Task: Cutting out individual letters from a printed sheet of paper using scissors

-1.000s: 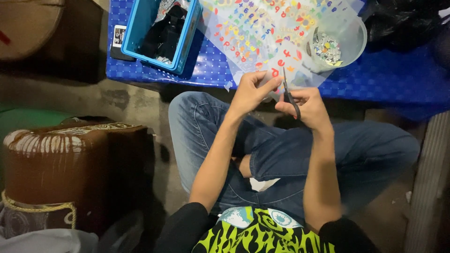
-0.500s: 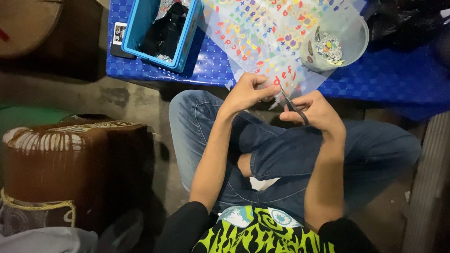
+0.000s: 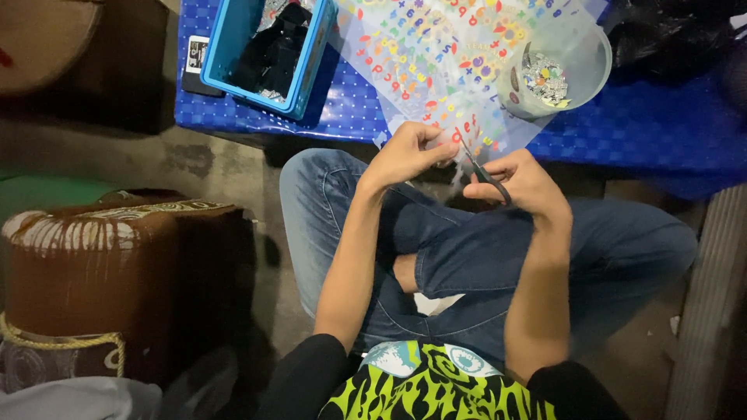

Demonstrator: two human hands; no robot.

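Your left hand [image 3: 408,154] is closed in a pinch on the near edge of the clear sticker sheet [image 3: 443,62], and your right hand [image 3: 523,180] is curled around the handles of the small scissors [image 3: 481,169], blades pointing up into that same edge. The sheet lies across the blue table [image 3: 661,124] and overhangs its near edge above your crossed legs. Judging by how it drapes, it is thin, light and floppy, probably slick too, so hold it close beside the blades to keep the cut line taut. A clear plastic cup [image 3: 554,66] of small cut pieces stands on the sheet towards the right end of the table; a blue tray [image 3: 233,47] sits near the left end.
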